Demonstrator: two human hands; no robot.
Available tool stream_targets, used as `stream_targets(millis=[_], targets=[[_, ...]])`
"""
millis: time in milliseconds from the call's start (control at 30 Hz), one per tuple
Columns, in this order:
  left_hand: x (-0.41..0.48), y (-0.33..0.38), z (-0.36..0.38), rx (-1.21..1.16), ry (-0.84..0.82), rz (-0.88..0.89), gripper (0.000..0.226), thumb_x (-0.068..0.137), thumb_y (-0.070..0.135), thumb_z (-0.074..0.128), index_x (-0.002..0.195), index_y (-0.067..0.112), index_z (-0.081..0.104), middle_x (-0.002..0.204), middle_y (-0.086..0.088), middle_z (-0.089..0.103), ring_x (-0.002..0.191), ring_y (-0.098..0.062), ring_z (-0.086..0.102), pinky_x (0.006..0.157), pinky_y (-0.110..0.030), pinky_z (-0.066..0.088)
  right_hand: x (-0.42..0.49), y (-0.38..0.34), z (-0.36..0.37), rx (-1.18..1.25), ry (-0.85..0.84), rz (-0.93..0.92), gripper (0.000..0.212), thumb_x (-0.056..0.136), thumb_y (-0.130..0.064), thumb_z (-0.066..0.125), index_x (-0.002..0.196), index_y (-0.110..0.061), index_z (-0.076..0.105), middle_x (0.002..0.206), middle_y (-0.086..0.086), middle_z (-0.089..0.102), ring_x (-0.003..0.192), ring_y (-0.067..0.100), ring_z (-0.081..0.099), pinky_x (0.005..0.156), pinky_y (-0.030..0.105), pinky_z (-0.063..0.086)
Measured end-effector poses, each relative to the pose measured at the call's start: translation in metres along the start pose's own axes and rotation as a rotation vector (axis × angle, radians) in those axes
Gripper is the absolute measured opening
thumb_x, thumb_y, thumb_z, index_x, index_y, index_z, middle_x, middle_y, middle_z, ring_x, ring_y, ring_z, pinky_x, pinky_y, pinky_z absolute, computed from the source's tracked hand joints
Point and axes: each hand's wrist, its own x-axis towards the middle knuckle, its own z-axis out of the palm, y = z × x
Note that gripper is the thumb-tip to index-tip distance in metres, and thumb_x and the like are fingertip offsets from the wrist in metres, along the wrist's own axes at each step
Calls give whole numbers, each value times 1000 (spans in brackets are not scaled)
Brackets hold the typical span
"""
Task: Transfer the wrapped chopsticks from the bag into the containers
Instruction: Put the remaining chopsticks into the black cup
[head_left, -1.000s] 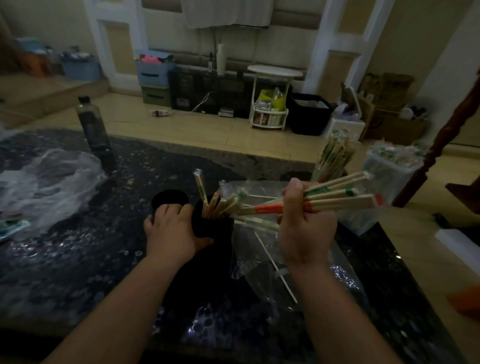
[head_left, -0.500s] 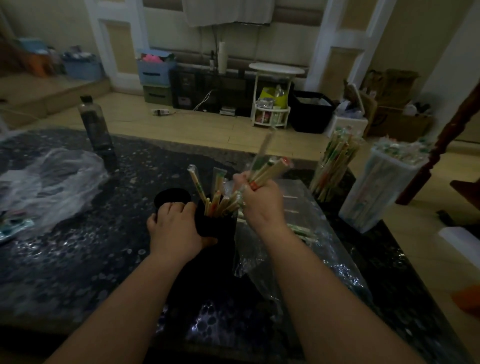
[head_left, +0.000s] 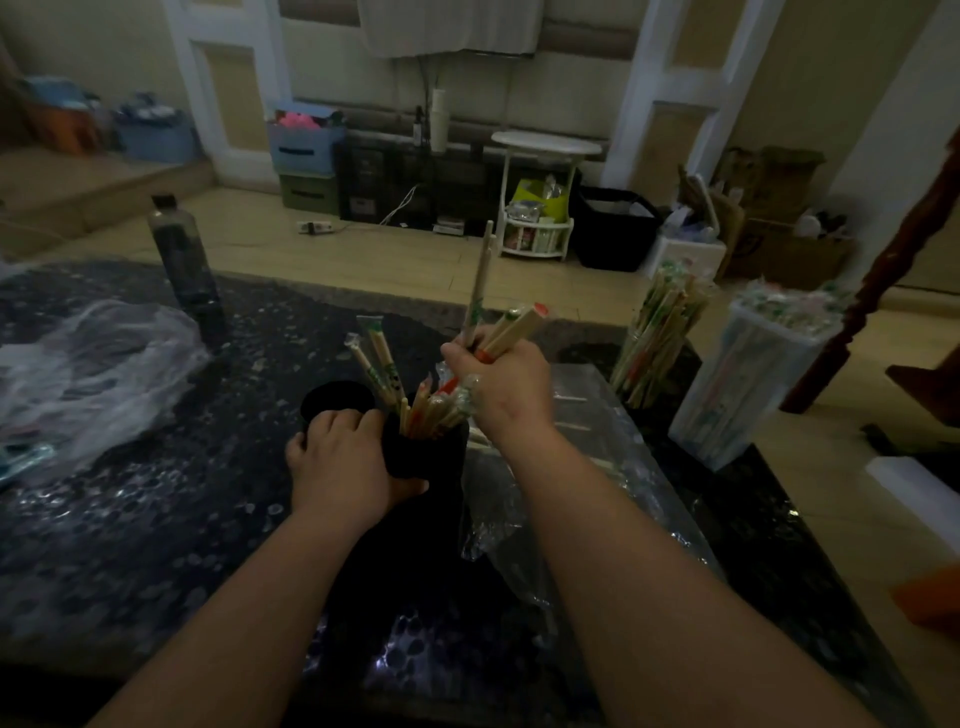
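Note:
My left hand (head_left: 340, 460) grips a black container (head_left: 426, 452) in the middle of the dark table, with several wrapped chopsticks standing in it. My right hand (head_left: 501, 387) is closed around a bundle of wrapped chopsticks (head_left: 506, 330), held nearly upright with the lower ends over the container's mouth. A clear plastic bag (head_left: 587, 452) lies flat under and to the right of that hand, with a few chopsticks left inside. A second black container (head_left: 336, 402) stands just behind my left hand, its inside dark.
A clear jar packed with chopsticks (head_left: 657, 343) and a tall translucent tub (head_left: 748, 384) stand at the table's right edge. A dark bottle (head_left: 182, 262) stands at the back left. Crumpled clear plastic (head_left: 88, 364) lies on the left.
My right hand has swung the bundle from pointing right over the bag to nearly upright above the black container. The left hand has kept its grip on the container.

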Motion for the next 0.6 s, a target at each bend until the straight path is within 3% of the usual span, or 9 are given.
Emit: stream_targets(millis=[200,333,467,600], targets=[[0,0,-2,-6,-13,-1,82,65,73,68,128,27,42,138,0,43,137,-25,28,108,-49,28,3,-6,0,38,37,-9,22,82,-39,71,63,-28,64,78,-1,70,80,19,67,80,46,56],[0,1,-3,-12,-15,0,80,64,73,69,126,27,44,137,1,44,136,-25,29,107,-49,28,9,-9,-3,-11,54,-79,24,82,-45,67,75,-22,64,77,1,65,75,18,63,69,37,54],[-1,0,-1,-11,-12,-6,80,64,74,68,124,28,44,136,1,44,136,-25,29,107,-49,29,16,-7,-4,-242,-152,-43,24,86,-38,71,71,-20,66,69,-3,65,69,12,61,61,27,43],[0,1,-1,-12,-10,-7,81,65,74,67,127,28,43,138,1,43,137,-25,28,108,-48,29,8,-14,-10,-113,-116,-58,39,92,-44,62,67,-15,55,64,-3,56,62,12,52,57,29,39]])
